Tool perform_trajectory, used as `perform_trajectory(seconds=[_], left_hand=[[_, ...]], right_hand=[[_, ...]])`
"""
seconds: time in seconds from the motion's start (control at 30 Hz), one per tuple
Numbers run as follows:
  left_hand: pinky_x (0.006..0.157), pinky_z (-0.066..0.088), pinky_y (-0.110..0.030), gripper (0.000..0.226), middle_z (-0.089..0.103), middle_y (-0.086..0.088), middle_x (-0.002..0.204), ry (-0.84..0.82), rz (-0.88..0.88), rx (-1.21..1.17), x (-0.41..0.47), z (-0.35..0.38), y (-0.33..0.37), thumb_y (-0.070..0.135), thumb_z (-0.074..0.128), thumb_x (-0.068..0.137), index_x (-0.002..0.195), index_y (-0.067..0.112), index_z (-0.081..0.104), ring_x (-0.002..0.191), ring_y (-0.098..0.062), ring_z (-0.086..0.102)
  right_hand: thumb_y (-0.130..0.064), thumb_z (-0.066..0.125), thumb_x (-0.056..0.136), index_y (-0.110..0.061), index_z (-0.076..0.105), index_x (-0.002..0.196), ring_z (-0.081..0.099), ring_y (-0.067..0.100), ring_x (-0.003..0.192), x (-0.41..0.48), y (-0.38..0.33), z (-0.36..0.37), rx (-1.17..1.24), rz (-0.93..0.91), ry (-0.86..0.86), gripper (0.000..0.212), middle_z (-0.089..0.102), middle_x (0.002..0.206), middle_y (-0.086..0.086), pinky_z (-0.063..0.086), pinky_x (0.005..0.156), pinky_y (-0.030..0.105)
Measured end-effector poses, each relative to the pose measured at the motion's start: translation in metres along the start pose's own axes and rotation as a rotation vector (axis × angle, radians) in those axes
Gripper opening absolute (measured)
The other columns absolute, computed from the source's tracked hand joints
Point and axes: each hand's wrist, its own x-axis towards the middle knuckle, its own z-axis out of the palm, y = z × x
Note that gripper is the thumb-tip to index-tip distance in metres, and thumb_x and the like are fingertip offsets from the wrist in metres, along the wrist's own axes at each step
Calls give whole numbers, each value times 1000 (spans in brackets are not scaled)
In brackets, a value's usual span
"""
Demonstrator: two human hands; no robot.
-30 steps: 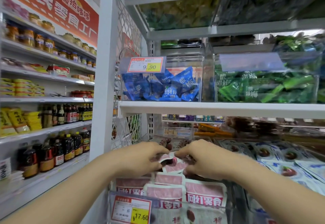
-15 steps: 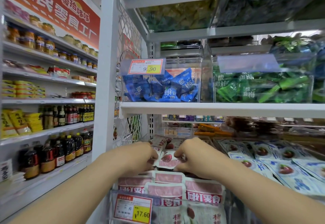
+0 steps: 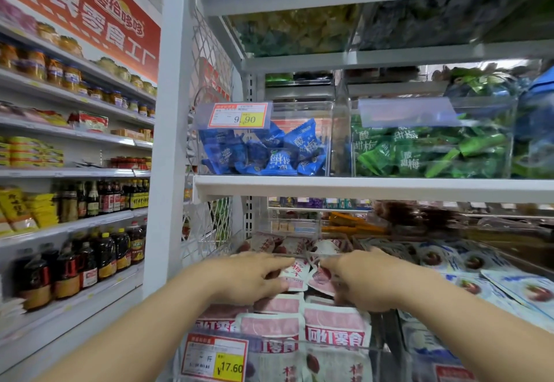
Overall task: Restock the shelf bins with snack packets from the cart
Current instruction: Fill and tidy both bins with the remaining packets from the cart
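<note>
Both my hands reach into a clear shelf bin (image 3: 378,348) on the lower shelf, its front carrying a 17.60 price tag (image 3: 215,360). Several pink-and-white snack packets (image 3: 335,320) with red fruit pictures stand packed in it. My left hand (image 3: 247,279) pinches a pink packet (image 3: 295,275) between fingers and thumb. Beside it, my right hand (image 3: 367,282) curls its fingers on a second pink packet (image 3: 322,279). The two hands are a small gap apart above the stacked packets. The cart is out of view.
A white shelf board (image 3: 359,187) runs close above my hands, carrying clear bins of blue packets (image 3: 263,153) and green packets (image 3: 428,153). Blue-and-white packets (image 3: 509,287) lie to the right. A white upright post (image 3: 168,141) stands left, with bottle shelves (image 3: 90,257) beyond.
My hands have drawn slightly apart and sit a little lower in the bin. The packets between them have shifted and now show more of their faces.
</note>
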Motion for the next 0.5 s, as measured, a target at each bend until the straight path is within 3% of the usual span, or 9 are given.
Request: perform_trajectory(seconds=[0.07,0.13,0.2,0.23,0.3,0.4,0.5], left_hand=[[125,14,-39,57,19,7,166,13,-22,-43,4,2,-2,52,40,104,156,45,19,152,-18,17],[124,17,-45,56,20,6,166,15,-61,-50,8,4,-3,53,41,103,155,49,19,152,-22,18],[122,20,-48,56,23,4,165,16,-95,-15,11,6,-1,54,40,102,154,50,19,151,-26,20],[122,21,-49,56,24,2,165,14,-108,6,12,6,2,54,40,102,154,50,19,150,-28,21],[121,21,-51,55,23,-1,165,9,-134,36,13,8,6,54,38,103,154,49,19,150,-31,21],[121,19,-54,55,20,-4,166,-15,-176,54,13,7,13,52,36,104,156,48,16,151,-34,17],[122,20,-52,55,22,-6,165,-13,-188,55,9,1,20,46,39,106,156,45,18,150,-36,19]], right_hand=[[-12,50,95,-24,45,141,50,28,130,1,0,2,-26,2,27,48,57,138,4,25,116,55],[-9,51,93,-18,54,126,54,28,122,3,-3,1,-42,-10,39,35,60,128,5,30,111,51],[-10,53,93,-14,59,116,58,29,110,5,-6,1,-57,-7,44,24,63,117,7,42,92,40],[-10,54,93,-12,61,115,60,30,105,6,-7,0,-61,2,32,24,63,114,9,41,81,36],[-9,55,92,-10,61,118,61,31,101,8,-8,0,-64,16,0,27,64,112,11,37,72,34],[-6,53,91,-9,57,126,59,30,106,9,-6,-2,0,13,-46,35,64,118,12,37,82,38],[-17,49,95,-17,54,131,55,30,117,4,-1,-1,86,0,1,36,63,126,8,36,108,49]])
